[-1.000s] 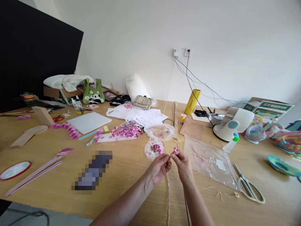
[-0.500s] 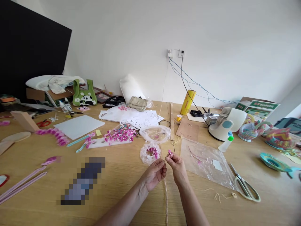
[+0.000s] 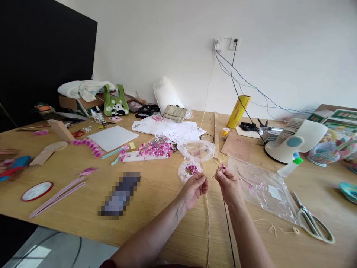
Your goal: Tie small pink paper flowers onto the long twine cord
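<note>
My right hand [image 3: 229, 183] pinches a small purple-pink flower piece [image 3: 222, 167] whose thin stem points to the left. A little to its left, my left hand [image 3: 196, 188] has its fingertips pressed together around a pale twisted cord [image 3: 208, 227] that hangs down to the table's near side. A gap separates the hands. Just behind my left hand sits a clear plastic bag [image 3: 182, 172] with pink pieces inside. A pile of pink flower pieces [image 3: 156, 149] lies on a white strip farther back left.
Scissors [image 3: 314, 223], a flat plastic bag [image 3: 264, 190] and a white fan [image 3: 292, 141] are on the right. A blurred phone-like object [image 3: 119, 195], pink strips [image 3: 60, 197] and a red-rimmed oval [image 3: 37, 191] are on the left. Part of another person's hand [image 3: 8, 150] shows at the left edge.
The view has swung left, so things appear farther right. My hands, earlier touching, have moved apart, and the flower piece has gone with my right hand.
</note>
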`<state>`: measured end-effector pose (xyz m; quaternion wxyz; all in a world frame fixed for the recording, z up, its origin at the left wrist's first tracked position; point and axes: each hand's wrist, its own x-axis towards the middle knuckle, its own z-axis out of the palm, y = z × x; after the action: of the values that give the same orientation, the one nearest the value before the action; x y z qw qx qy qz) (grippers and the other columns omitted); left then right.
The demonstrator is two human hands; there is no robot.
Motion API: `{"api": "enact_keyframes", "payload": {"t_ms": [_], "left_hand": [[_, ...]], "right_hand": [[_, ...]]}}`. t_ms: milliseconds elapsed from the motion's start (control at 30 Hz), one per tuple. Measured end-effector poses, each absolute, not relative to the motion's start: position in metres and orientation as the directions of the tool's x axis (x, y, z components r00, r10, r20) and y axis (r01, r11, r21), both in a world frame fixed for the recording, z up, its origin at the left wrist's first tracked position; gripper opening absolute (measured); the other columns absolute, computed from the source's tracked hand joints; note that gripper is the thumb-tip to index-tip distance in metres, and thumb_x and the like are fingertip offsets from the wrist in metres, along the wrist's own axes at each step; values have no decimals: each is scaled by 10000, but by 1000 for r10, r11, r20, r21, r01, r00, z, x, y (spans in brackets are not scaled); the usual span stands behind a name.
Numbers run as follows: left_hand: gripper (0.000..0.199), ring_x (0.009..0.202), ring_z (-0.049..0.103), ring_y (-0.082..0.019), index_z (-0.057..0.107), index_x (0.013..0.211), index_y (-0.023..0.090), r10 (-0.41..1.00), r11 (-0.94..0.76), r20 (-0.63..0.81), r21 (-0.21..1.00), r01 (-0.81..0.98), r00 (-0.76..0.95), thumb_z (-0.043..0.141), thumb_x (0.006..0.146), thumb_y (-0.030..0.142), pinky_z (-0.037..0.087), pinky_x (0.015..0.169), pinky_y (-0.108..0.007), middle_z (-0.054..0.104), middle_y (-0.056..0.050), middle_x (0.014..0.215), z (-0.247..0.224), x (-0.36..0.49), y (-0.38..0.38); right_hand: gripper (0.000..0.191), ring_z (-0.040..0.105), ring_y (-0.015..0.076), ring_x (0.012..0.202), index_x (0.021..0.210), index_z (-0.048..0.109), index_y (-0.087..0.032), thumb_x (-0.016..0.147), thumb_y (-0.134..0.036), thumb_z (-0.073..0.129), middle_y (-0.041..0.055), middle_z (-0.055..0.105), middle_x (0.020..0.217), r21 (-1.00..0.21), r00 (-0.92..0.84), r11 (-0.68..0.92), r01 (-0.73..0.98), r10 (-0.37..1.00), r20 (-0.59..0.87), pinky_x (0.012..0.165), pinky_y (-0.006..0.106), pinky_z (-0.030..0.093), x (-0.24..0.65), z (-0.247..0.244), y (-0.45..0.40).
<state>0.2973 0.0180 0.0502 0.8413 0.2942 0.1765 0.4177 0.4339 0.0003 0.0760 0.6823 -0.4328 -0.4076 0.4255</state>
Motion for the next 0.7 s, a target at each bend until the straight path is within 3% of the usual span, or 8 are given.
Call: {"api": "enact_keyframes", "payload": {"t_ms": [200,367,700], "left_hand": [[312,725,594,-129,561,849,144,840,392,-18,711,-583,543,655,697,400,394,633,-221,613,-47,802,67,303,21],[273,674,585,-111,551,808,145,822,406,6,695,-593,570,662,697,368,383,599,-206,611,-33,752,70,312,20],[166,577,516,-34,576,766,125,774,586,-89,478,-654,627,700,677,191,405,570,-142,547,12,645,52,316,19]], "right_hand": [[173,382,101,576,580,584,-190,642,-299,702,-21,437,611,-925,283,239,-296,946,155,560,231,352,435,81,-3],[137,456,113,616,601,603,-196,642,-278,706,-22,520,626,-939,289,214,-270,948,133,619,250,379,433,72,-2],[142,452,101,605,600,594,-200,650,-269,707,-39,516,602,-958,295,229,-175,940,171,627,237,374,426,63,-4]]}}
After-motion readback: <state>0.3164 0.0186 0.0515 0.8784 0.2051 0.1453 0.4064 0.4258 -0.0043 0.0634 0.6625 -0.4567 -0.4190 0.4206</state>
